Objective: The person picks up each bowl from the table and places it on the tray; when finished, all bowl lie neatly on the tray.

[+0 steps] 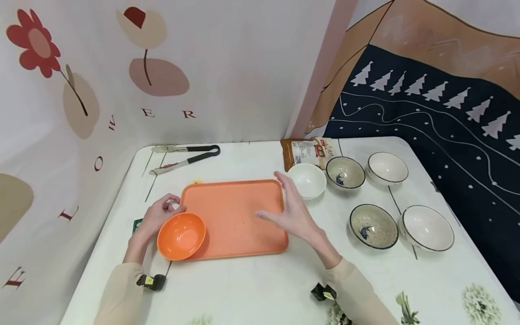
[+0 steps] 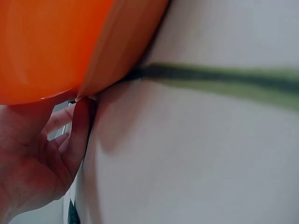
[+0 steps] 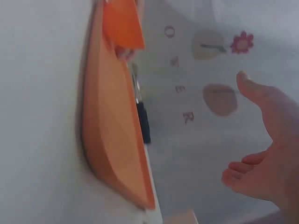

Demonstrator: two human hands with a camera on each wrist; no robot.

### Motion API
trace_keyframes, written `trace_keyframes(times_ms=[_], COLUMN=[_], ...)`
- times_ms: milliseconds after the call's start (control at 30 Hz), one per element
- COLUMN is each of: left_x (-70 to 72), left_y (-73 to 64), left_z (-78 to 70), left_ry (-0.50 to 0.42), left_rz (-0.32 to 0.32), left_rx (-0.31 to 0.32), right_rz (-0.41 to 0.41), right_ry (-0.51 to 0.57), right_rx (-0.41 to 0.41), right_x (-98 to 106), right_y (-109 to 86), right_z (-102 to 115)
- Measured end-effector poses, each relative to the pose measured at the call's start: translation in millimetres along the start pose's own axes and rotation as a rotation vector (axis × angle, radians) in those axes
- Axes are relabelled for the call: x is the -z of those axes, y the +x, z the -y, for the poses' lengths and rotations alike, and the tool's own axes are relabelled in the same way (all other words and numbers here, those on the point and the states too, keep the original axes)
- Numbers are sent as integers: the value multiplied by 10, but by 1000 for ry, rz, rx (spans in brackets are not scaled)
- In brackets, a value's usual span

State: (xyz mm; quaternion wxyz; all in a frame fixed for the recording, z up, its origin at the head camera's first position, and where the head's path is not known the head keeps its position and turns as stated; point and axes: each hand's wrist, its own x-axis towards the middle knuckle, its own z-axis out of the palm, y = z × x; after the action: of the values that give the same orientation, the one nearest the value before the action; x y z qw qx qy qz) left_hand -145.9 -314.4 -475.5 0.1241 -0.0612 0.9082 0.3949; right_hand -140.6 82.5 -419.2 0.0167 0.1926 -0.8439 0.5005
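Observation:
An orange rectangular tray (image 1: 239,216) lies on the table. An orange bowl (image 1: 181,236) sits upright over its front left corner. At the tray's left edge, just behind the bowl, my left hand (image 1: 160,214) pinches the rim with bent fingers. In the left wrist view, the fingers (image 2: 77,133) meet the tray's edge low against the table, while the bowl hides part of the thumb. Over the tray's right side my right hand (image 1: 292,210) hangs with thumb and fingers spread, holding nothing. The right wrist view shows that hand (image 3: 266,149) apart from the tray (image 3: 114,121).
Tongs (image 1: 187,158) with black handles lie at the back left. Behind the right hand stand a small white bowl (image 1: 307,181) and a brown packet (image 1: 306,153). Farther right are grey patterned bowls (image 1: 373,225) and white dark-rimmed bowls (image 1: 427,228). A small green item (image 1: 137,224) lies beside the left wrist.

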Motion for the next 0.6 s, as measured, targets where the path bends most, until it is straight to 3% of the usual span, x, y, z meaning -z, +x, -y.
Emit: trace_keyframes(times_ms=[333,600], left_x=[-65,-78], left_y=[-74,-95], left_z=[68,56], left_ry=[8,1], left_rz=[-33,-50], left_rx=[17,-2], right_rz=[-174,-256], right_ry=[-95,-174], right_rx=[-155,-193], right_x=[470,664], right_y=[-80,-62], right_z=[-331,-416])
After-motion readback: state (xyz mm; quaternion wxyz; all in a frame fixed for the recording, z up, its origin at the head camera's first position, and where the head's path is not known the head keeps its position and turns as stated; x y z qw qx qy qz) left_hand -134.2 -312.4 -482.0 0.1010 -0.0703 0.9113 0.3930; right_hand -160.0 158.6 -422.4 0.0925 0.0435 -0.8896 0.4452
